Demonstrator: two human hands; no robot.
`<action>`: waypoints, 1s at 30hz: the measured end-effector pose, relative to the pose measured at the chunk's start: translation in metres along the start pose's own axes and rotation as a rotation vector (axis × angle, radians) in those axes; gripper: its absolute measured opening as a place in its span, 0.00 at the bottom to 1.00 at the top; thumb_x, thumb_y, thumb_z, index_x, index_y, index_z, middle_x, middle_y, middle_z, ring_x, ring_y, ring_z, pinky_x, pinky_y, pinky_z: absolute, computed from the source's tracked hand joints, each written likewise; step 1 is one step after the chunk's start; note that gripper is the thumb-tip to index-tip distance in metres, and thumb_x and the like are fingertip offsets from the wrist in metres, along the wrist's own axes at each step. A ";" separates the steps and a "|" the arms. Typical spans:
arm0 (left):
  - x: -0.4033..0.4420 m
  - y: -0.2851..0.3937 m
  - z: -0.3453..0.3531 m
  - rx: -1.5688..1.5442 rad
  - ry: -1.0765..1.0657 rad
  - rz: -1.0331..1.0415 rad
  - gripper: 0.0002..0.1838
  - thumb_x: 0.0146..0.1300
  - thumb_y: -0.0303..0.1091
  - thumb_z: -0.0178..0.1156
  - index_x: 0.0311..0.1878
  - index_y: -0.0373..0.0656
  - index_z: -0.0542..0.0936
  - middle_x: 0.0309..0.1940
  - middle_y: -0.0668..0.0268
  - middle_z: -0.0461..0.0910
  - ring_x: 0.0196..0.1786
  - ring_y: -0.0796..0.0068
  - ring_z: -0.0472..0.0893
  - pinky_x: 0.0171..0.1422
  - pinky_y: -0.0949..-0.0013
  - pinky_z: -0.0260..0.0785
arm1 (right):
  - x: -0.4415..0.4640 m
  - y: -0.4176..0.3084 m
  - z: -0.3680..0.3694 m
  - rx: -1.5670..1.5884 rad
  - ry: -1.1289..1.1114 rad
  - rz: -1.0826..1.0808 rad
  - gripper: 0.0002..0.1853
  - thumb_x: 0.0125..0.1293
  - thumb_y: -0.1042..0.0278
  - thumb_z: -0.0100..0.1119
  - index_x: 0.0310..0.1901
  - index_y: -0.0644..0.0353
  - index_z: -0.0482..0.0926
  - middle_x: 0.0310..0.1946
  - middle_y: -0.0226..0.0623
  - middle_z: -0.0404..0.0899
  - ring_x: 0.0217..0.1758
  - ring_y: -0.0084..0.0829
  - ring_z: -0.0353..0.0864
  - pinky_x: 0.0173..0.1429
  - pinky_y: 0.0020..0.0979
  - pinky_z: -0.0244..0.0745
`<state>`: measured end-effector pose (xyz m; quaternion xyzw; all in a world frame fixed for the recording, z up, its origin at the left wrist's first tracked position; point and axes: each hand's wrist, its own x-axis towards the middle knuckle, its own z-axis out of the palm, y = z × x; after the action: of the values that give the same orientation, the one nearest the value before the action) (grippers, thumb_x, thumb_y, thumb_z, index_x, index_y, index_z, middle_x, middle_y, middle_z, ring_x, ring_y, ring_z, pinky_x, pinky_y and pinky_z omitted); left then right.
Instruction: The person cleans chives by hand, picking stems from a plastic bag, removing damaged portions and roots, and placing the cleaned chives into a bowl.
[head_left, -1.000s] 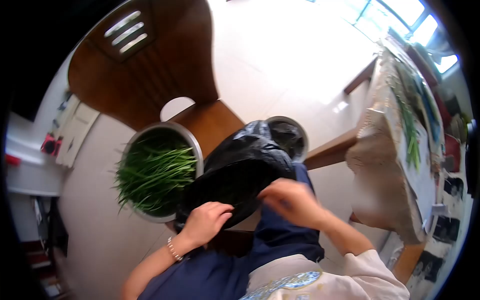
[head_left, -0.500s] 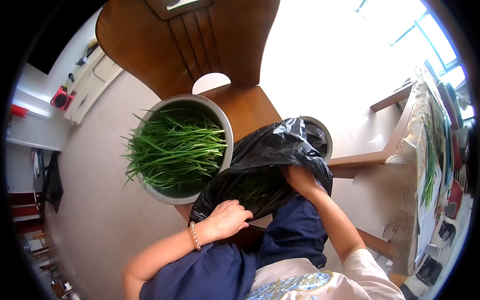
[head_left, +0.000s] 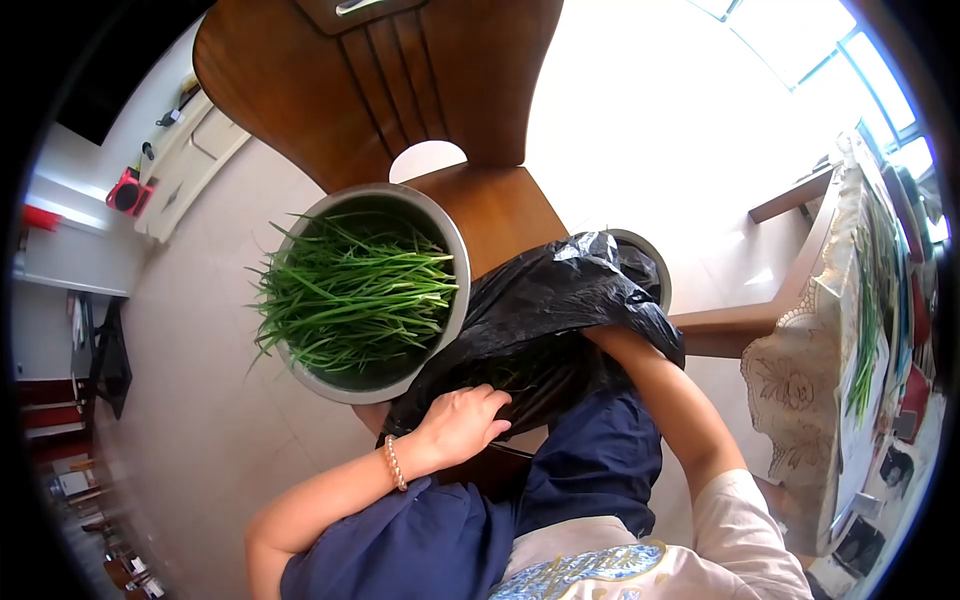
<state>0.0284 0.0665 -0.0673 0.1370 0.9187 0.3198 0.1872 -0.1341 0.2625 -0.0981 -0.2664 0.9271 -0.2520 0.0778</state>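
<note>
A black plastic bag (head_left: 545, 285) lies across my lap, its mouth facing me. Dark green stalks (head_left: 510, 370) show dimly inside it. My left hand (head_left: 465, 425) is at the near rim of the bag, fingers bent over the edge and the thumb lower, closed on the plastic. My right hand (head_left: 607, 338) has gone into the bag at its right side; only the wrist end shows, and the fingers are hidden. Left of the bag, a metal basin (head_left: 458, 250) holds a heap of long green chives (head_left: 355, 290), their pale cut ends pointing right.
The basin sits on a wooden chair (head_left: 490, 215) facing me. Behind the bag is a round bin (head_left: 650, 258) with a dark liner. At right stands a table with a lace cloth (head_left: 790, 375), bearing more green stalks (head_left: 865, 350). A pale cabinet (head_left: 190, 160) is at far left.
My right hand has pushed deeper into the bag, so its fingers have gone out of sight. My left hand has shifted slightly up over the rim. The basin of chives stays put.
</note>
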 end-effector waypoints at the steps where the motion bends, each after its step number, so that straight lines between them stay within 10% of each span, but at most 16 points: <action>1: 0.000 -0.001 0.000 -0.022 -0.014 -0.006 0.14 0.55 0.38 0.61 0.43 0.41 0.77 0.34 0.61 0.77 0.39 0.58 0.79 0.42 0.62 0.72 | -0.002 -0.001 -0.001 0.007 0.000 -0.004 0.16 0.64 0.65 0.44 0.50 0.60 0.74 0.51 0.49 0.72 0.58 0.47 0.67 0.62 0.39 0.61; 14: 0.002 -0.002 0.015 -0.024 -0.030 -0.005 0.20 0.51 0.35 0.64 0.47 0.38 0.75 0.38 0.59 0.77 0.49 0.57 0.74 0.51 0.60 0.71 | -0.033 0.010 0.013 -0.184 -0.254 -0.048 0.18 0.61 0.67 0.49 0.53 0.60 0.73 0.55 0.48 0.70 0.62 0.46 0.64 0.66 0.37 0.57; 17: 0.006 -0.008 0.019 0.004 -0.146 0.028 0.15 0.50 0.29 0.61 0.44 0.40 0.79 0.35 0.60 0.77 0.46 0.59 0.76 0.51 0.61 0.70 | -0.044 0.025 0.025 -0.026 0.074 0.018 0.16 0.60 0.62 0.49 0.45 0.61 0.76 0.47 0.49 0.75 0.53 0.46 0.72 0.58 0.40 0.65; 23: 0.006 0.000 0.014 -0.060 -0.110 0.076 0.09 0.46 0.23 0.55 0.30 0.43 0.82 0.29 0.60 0.76 0.40 0.60 0.76 0.46 0.62 0.71 | -0.020 0.014 0.009 -0.044 0.048 -0.002 0.15 0.59 0.63 0.50 0.44 0.61 0.77 0.46 0.49 0.75 0.52 0.46 0.73 0.56 0.40 0.66; 30: 0.002 0.002 0.009 -0.051 -0.103 0.049 0.10 0.53 0.33 0.60 0.39 0.43 0.80 0.34 0.60 0.76 0.44 0.60 0.76 0.47 0.61 0.71 | -0.001 0.005 -0.006 -0.065 0.030 -0.040 0.15 0.59 0.63 0.50 0.43 0.61 0.77 0.44 0.49 0.76 0.50 0.46 0.74 0.55 0.39 0.67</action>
<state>0.0308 0.0735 -0.0738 0.1708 0.8958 0.3399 0.2299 -0.1370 0.2691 -0.0958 -0.2834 0.9304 -0.2270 0.0504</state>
